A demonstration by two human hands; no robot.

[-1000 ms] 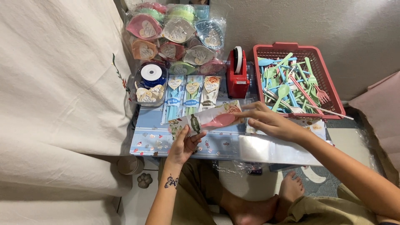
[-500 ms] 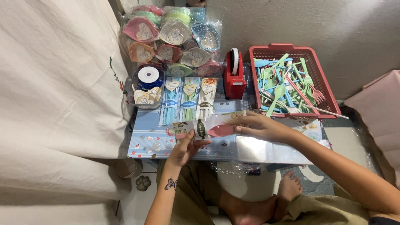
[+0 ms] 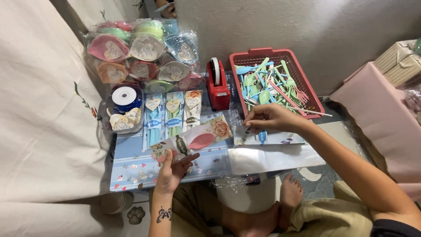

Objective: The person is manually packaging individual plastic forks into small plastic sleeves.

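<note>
Pinched between your left hand's (image 3: pixel 172 169) thumb and fingers is a clear packet (image 3: pixel 193 141) holding a pink spoon and a rose-printed card, lifted just above the low patterned table (image 3: pixel 131 169) and slanting up toward the right. Your right hand (image 3: pixel 268 119) has its fingertips curled down onto a second flat clear packet (image 3: pixel 267 138), pressing it at its upper edge; whether it actually grips that packet cannot be told. Just behind this hand stands a red basket (image 3: pixel 307 90) filled with pastel plastic forks and spoons. A red tape dispenser (image 3: pixel 218 85) sits between the basket and three finished cutlery packets (image 3: pixel 172 114) laid side by side. Left of those is a clear tub (image 3: pixel 125 109) with a ribbon spool and heart tags, and behind it a pile of wrapped heart-shaped dishes (image 3: pixel 140 50). A stack of clear sleeves (image 3: pixel 272 158) lies beneath your right forearm.
</note>
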